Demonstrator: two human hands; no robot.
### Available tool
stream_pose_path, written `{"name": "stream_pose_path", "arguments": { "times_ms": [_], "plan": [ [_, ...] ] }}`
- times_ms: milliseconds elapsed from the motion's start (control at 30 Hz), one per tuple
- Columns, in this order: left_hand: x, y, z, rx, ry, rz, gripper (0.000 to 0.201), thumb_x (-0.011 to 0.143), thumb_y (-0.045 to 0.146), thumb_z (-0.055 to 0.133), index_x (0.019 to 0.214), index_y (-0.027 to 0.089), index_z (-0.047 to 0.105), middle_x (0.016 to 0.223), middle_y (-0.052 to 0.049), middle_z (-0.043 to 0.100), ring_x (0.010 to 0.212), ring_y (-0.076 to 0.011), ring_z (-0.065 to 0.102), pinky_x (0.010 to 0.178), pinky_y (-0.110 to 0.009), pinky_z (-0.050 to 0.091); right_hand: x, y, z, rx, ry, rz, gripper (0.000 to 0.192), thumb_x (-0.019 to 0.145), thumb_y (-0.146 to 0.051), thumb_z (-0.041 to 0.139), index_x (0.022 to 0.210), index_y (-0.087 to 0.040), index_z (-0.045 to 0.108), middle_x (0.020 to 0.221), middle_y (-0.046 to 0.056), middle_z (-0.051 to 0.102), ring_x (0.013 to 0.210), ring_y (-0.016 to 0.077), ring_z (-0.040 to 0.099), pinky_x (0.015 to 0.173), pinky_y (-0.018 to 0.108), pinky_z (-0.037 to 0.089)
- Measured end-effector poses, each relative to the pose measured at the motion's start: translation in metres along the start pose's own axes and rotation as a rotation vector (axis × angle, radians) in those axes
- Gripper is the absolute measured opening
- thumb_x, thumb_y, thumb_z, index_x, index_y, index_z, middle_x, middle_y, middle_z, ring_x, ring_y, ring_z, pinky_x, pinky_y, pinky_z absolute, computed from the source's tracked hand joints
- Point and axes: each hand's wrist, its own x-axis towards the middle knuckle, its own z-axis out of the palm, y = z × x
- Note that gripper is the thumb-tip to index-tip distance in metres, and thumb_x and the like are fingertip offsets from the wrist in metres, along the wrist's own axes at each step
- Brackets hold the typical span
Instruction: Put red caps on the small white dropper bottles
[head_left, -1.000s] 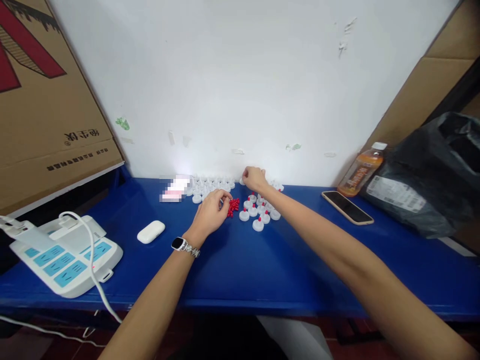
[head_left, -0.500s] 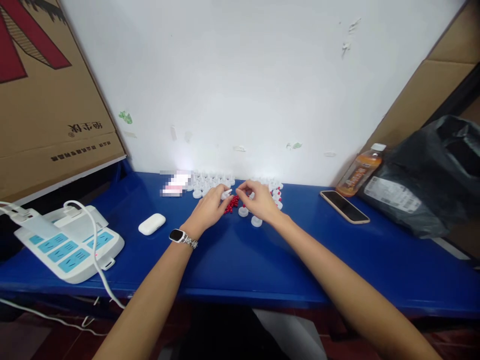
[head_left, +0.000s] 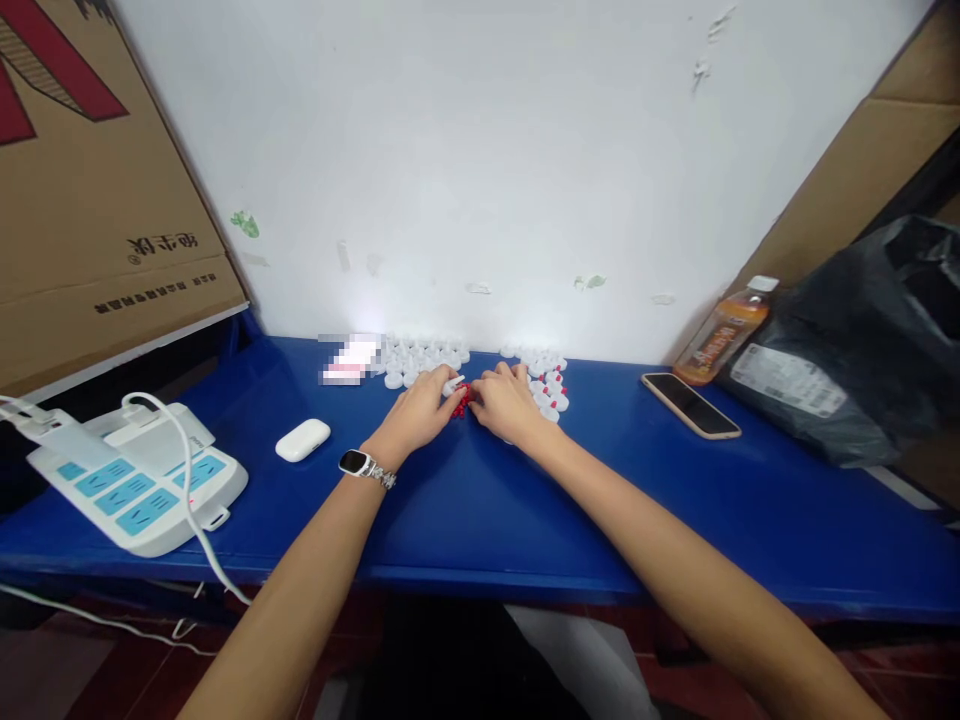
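Observation:
My left hand (head_left: 417, 412), with a watch on its wrist, pinches a small white cap (head_left: 452, 385) at its fingertips. My right hand (head_left: 508, 403) is close beside it, and its fingertips reach into a small pile of red pieces (head_left: 461, 401) between the two hands. Whether it holds one is hidden. Plain white caps (head_left: 420, 356) lie in a group by the wall behind my left hand. White caps with red tips (head_left: 552, 388) sit to the right of my right hand. All of this lies on a blue table (head_left: 480, 510).
A white earbud case (head_left: 302, 439) and a white power strip (head_left: 127, 476) with a cable lie at the left. A phone (head_left: 690, 405), an orange drink bottle (head_left: 721, 332) and a black bag (head_left: 855, 350) are at the right. Cardboard (head_left: 90, 190) leans at the left.
My right hand came back from the caps by the wall to the red pile. My left hand now holds a white cap. The two hands have closed together.

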Motion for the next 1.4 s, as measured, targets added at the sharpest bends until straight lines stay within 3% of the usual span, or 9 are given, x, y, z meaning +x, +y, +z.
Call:
{"name": "stream_pose_path", "arguments": {
  "times_ms": [167, 267, 433, 533, 667, 867, 1033, 1167, 1400],
  "plan": [
    [0.000, 0.000, 0.001, -0.011, -0.008, 0.007, 0.027, 0.099, 0.045, 0.043, 0.111, 0.022, 0.053, 0.104, -0.009, 0.064, 0.093, -0.0249, 0.061, 0.078, -0.037, 0.047, -0.001, 0.002, 0.000, 0.041, 0.007, -0.033, 0.019, 0.092, -0.025, 0.055, 0.085, -0.016, 0.071, 0.094, 0.012, 0.070, 0.098, 0.0285, 0.052, 0.085, 0.043, 0.029],
    [-0.001, 0.000, 0.000, -0.029, -0.002, 0.004, 0.029, 0.100, 0.045, 0.043, 0.112, 0.022, 0.053, 0.105, -0.009, 0.064, 0.093, -0.0245, 0.061, 0.080, -0.037, 0.047, -0.002, 0.005, -0.003, 0.167, 0.091, -0.051, 0.016, 0.090, -0.024, 0.057, 0.083, -0.018, 0.070, 0.091, 0.010, 0.071, 0.098, 0.0272, 0.054, 0.089, 0.044, 0.031],
    [-0.001, 0.004, -0.002, -0.118, -0.002, 0.004, 0.034, 0.100, 0.050, 0.041, 0.115, 0.022, 0.052, 0.108, -0.009, 0.065, 0.094, -0.0237, 0.062, 0.079, -0.036, 0.049, -0.006, 0.013, -0.005, 0.827, 0.284, 0.085, 0.014, 0.088, -0.032, 0.062, 0.086, -0.020, 0.070, 0.085, 0.004, 0.073, 0.082, 0.0201, 0.063, 0.081, 0.037, 0.044],
    [-0.002, 0.010, -0.003, -0.165, -0.030, 0.031, 0.033, 0.100, 0.051, 0.040, 0.113, 0.023, 0.052, 0.096, -0.006, 0.066, 0.093, -0.0236, 0.063, 0.077, -0.035, 0.049, -0.007, 0.016, -0.001, 1.236, 0.285, 0.113, 0.021, 0.083, -0.041, 0.069, 0.085, -0.020, 0.069, 0.079, 0.003, 0.072, 0.069, 0.0169, 0.064, 0.067, 0.031, 0.048],
    [-0.002, 0.016, -0.001, -0.197, -0.037, 0.074, 0.031, 0.100, 0.048, 0.041, 0.112, 0.023, 0.054, 0.093, -0.006, 0.066, 0.091, -0.0230, 0.063, 0.077, -0.034, 0.049, -0.009, 0.015, 0.000, 1.480, 0.280, 0.131, 0.030, 0.075, -0.048, 0.078, 0.082, -0.020, 0.070, 0.075, 0.003, 0.072, 0.068, 0.0166, 0.065, 0.063, 0.029, 0.050],
    [-0.001, 0.017, 0.002, -0.215, -0.031, 0.110, 0.028, 0.100, 0.045, 0.043, 0.109, 0.021, 0.055, 0.095, -0.007, 0.064, 0.087, -0.0223, 0.062, 0.075, -0.034, 0.048, -0.011, 0.009, -0.004, 1.511, 0.283, 0.116, 0.032, 0.074, -0.050, 0.079, 0.082, -0.020, 0.071, 0.073, 0.003, 0.071, 0.067, 0.0159, 0.064, 0.063, 0.029, 0.050],
    [-0.002, 0.023, 0.002, -0.258, -0.015, 0.103, 0.032, 0.100, 0.045, 0.044, 0.116, 0.020, 0.054, 0.091, -0.007, 0.065, 0.081, -0.0207, 0.062, 0.070, -0.032, 0.046, -0.013, 0.001, -0.002, 1.457, 0.472, 0.215, 0.033, 0.074, -0.050, 0.079, 0.078, -0.020, 0.067, 0.073, 0.002, 0.069, 0.065, 0.0149, 0.061, 0.063, 0.028, 0.050],
    [-0.002, 0.026, -0.001, -0.294, -0.004, 0.097, 0.032, 0.100, 0.042, 0.043, 0.119, 0.018, 0.052, 0.083, -0.004, 0.064, 0.071, -0.0179, 0.060, 0.066, -0.029, 0.045, -0.016, -0.006, 0.000, 1.297, 0.547, 0.188, 0.032, 0.084, -0.050, 0.070, 0.073, -0.020, 0.067, 0.072, 0.002, 0.068, 0.066, 0.0147, 0.058, 0.064, 0.029, 0.047],
    [0.000, 0.023, -0.007, -0.347, 0.031, 0.029, 0.042, 0.100, 0.045, 0.042, 0.131, 0.018, 0.048, 0.074, 0.000, 0.063, 0.059, -0.0151, 0.055, 0.058, -0.027, 0.042, -0.017, -0.015, -0.008, 1.164, 0.498, 0.121, 0.029, 0.090, -0.049, 0.060, 0.095, -0.022, 0.067, 0.095, 0.004, 0.067, 0.081, 0.0161, 0.060, 0.067, 0.028, 0.047]
  ]
}}
